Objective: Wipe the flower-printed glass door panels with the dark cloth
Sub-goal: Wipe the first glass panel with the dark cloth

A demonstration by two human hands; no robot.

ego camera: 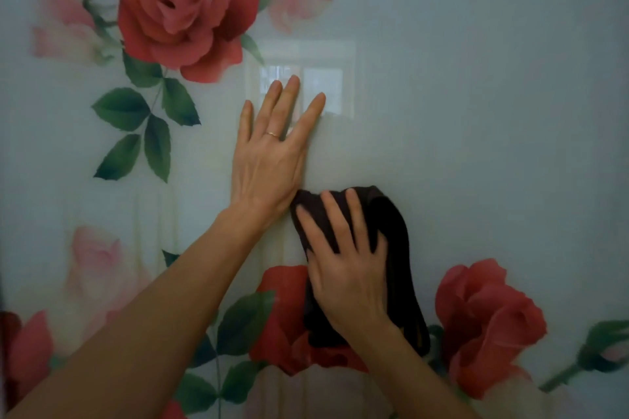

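rose-printed glass door panel (476,95) ahead; my right grip (347,279) presses the dark cloth (403,265) flat-fingered, left grip (269,163) released, bracing; i should wipe evenly, overlapping strokes.

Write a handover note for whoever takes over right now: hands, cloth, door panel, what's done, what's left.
Left hand: open, flat on the glass panel with straight fingers, below and to the right of the big red rose.
Right hand: spread fingers press the dark cloth against the glass, just below the left hand. The cloth's lower end hangs over a printed rose.
Done: wiping is under way mid-panel. The picture does not show which areas are already clean.
Left: probably the rest of this panel, then any other panels, which are out of view.
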